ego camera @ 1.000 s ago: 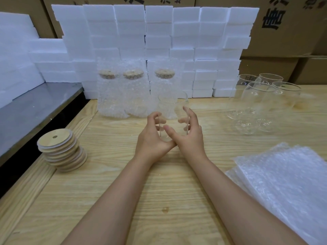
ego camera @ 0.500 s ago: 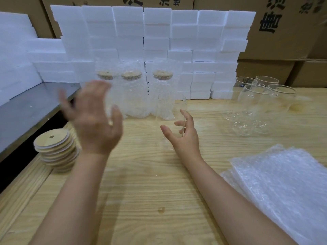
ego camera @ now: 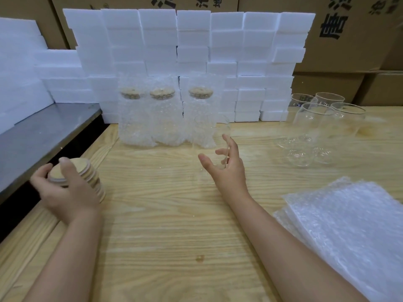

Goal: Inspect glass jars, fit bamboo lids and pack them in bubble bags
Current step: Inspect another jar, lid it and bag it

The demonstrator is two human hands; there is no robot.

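Fingers (ego camera: 229, 142) of the right hand (ego camera: 226, 171) curl loosely round the upright clear glass jar (ego camera: 210, 134) on the pale wooden worktop (ego camera: 163, 214), mouth upward. Well left of the jar, the left hand (ego camera: 67, 192) grips the top round bamboo lid (ego camera: 77, 167); it likely travels rightward next.

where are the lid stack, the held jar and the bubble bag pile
lid stack (ego camera: 94, 182): head view, right side edges
jar (ego camera: 210, 131): head view, upper glass wall
bubble bags (ego camera: 340, 225): head view, top bag's middle
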